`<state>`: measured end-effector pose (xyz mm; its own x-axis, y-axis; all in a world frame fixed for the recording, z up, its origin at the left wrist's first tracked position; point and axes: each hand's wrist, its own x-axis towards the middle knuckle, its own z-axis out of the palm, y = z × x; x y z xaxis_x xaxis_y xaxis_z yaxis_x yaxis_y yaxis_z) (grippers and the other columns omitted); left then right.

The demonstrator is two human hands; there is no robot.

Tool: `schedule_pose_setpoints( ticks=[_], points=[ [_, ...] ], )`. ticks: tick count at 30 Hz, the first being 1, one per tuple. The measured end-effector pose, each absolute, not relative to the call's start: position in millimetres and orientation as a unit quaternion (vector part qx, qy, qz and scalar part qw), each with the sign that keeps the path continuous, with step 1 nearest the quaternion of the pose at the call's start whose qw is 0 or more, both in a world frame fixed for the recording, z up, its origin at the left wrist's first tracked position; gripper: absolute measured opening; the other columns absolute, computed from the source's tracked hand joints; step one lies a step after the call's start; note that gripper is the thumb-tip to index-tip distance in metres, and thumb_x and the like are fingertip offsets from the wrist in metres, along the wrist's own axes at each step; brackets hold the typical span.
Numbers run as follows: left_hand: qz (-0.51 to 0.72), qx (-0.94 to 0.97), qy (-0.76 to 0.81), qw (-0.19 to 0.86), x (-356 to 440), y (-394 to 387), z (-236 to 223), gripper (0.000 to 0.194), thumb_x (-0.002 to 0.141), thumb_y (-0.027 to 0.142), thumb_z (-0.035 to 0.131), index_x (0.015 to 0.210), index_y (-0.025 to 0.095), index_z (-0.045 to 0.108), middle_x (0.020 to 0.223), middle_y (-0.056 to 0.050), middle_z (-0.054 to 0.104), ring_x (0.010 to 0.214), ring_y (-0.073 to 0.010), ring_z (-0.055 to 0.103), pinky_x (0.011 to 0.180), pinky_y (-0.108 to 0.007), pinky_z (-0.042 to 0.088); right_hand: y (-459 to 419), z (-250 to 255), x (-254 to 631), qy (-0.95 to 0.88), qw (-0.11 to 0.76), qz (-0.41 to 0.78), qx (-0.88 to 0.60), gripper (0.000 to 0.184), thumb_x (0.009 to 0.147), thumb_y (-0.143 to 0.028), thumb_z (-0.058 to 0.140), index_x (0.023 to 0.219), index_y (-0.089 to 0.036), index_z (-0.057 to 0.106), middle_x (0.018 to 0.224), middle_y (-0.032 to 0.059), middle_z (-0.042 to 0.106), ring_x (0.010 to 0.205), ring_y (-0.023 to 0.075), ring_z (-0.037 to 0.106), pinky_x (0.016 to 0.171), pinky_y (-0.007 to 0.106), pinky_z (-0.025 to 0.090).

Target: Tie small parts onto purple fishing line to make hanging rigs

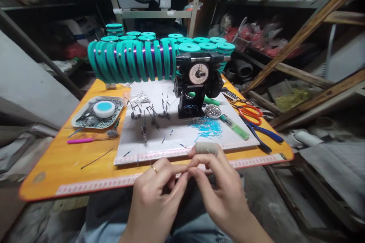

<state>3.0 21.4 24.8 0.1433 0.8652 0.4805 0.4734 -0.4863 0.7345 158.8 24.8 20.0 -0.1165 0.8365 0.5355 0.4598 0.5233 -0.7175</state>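
Note:
My left hand (158, 186) and my right hand (218, 180) meet fingertip to fingertip just in front of the table's near edge. Each is closed in a pinch; whatever lies between the fingertips is too small or hidden to make out. A ring sits on a left finger, and a grey wrap (207, 148) covers my right index finger. Behind them lies a white board (171, 148) with small dark-and-blue pieces near its front edge. A pile of short light-blue pieces (209, 128) lies beyond my right hand.
A black winding device (192, 98) with a dial carries a row of teal spools (132, 60); more spools stand behind. On the right lie orange-handled scissors (251, 114), blue-handled pliers (265, 134), a green-capped tube (235, 127) and a beads dish (213, 111). A tray (78, 121) stands left.

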Motion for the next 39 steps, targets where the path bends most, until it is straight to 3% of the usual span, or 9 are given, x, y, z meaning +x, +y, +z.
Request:
schedule_pose_setpoints(
  ticks=[7,10,14,20,24,27,31,36,39],
  points=[
    [0.48,0.7,0.477,0.23,-17.4,-2.0,19.8,0.01,0.084,0.009,0.068,0.085,0.019,0.072,0.062,0.004,0.056,0.054,-0.0075,0.053,0.052,-0.016,0.044,9.2,9.2,144.6,-0.581,0.513,0.471,-0.423,0.011,0.099,-0.03,0.054,0.093,-0.027,0.062,0.105,0.0032,0.067,0.101,0.0168,0.064,0.084,0.025,0.052],
    [0.479,0.696,0.48,0.235,-23.7,-7.6,18.2,0.01,0.084,0.009,0.067,0.085,0.018,0.071,0.063,0.004,0.056,0.054,-0.008,0.054,0.052,-0.017,0.045,6.1,6.5,139.5,-0.577,0.514,0.482,-0.413,0.011,0.092,-0.035,0.065,0.101,-0.029,0.069,0.109,0.0046,0.068,0.095,0.0175,0.065,0.078,0.025,0.053],
    [0.494,0.687,0.479,0.235,-26.2,-10.1,16.7,0.012,0.084,0.007,0.066,0.084,0.018,0.072,0.062,0.003,0.057,0.053,-0.0085,0.055,0.051,-0.018,0.045,6.4,7.2,136.9,-0.567,0.54,0.462,-0.417,0.002,0.083,-0.03,0.077,0.083,-0.029,0.077,0.091,0.0023,0.072,0.083,0.0152,0.067,0.07,0.022,0.053],
    [0.516,0.666,0.48,0.244,-27.8,-10.6,14.4,0.012,0.082,0.008,0.067,0.08,0.019,0.071,0.064,0.002,0.062,0.054,-0.0091,0.056,0.052,-0.017,0.046,3.7,17.1,134.3,-0.597,0.522,0.509,-0.335,0.01,0.076,-0.024,0.084,0.081,-0.031,0.08,0.099,0.0015,0.076,0.091,0.0167,0.069,0.08,0.026,0.055],
    [0.514,0.658,0.476,0.278,-26.8,-15.1,14.6,0.013,0.083,0.011,0.066,0.089,0.022,0.07,0.066,0.003,0.06,0.058,-0.01,0.058,0.055,-0.018,0.048,1.4,18.8,128.6,-0.612,0.534,0.455,-0.366,0.017,0.079,-0.016,0.079,0.085,-0.031,0.08,0.085,-0.0004,0.077,0.081,0.0139,0.068,0.076,0.024,0.054],
    [0.533,0.583,0.515,0.333,-21.6,-22.2,15.8,0.016,0.087,0.017,0.062,0.098,0.026,0.068,0.074,0.003,0.064,0.063,-0.0104,0.061,0.057,-0.017,0.05,3.4,12.8,125.3,-0.521,0.552,0.53,-0.378,0.01,0.08,-0.022,0.08,0.083,-0.032,0.079,0.084,-0.0022,0.077,0.081,0.012,0.069,0.076,0.021,0.054],
    [0.57,0.514,0.536,0.353,-14.6,-27.1,18.4,0.009,0.084,0.02,0.064,0.08,0.025,0.069,0.074,0.003,0.065,0.058,-0.008,0.056,0.053,-0.014,0.047,4.5,4.0,119.9,-0.4,0.556,0.646,-0.337,0.005,0.077,-0.029,0.083,0.079,-0.028,0.078,0.084,-0.002,0.075,0.085,0.0095,0.068,0.08,0.016,0.052],
    [0.574,0.504,0.543,0.35,-14.7,-22.4,18.9,0.009,0.077,0.016,0.07,0.072,0.023,0.07,0.061,0.005,0.057,0.049,-0.0067,0.042,0.044,-0.015,0.037,1.4,3.7,111.3,-0.23,0.562,0.741,-0.287,0.014,0.073,-0.032,0.087,0.077,-0.023,0.077,0.083,-0.003,0.072,0.064,0.0022,0.06,0.059,0.009,0.049],
    [0.57,0.534,0.527,0.335,-17.6,-20.1,18.3,0.011,0.077,0.013,0.071,0.076,0.024,0.071,0.062,0.005,0.061,0.047,-0.0063,0.041,0.043,-0.016,0.035,0.5,6.0,108.2,-0.17,0.541,0.777,-0.273,0.015,0.07,-0.026,0.089,0.077,-0.021,0.076,0.075,-0.0029,0.07,0.058,0.0018,0.061,0.056,0.008,0.05]
  ],
)
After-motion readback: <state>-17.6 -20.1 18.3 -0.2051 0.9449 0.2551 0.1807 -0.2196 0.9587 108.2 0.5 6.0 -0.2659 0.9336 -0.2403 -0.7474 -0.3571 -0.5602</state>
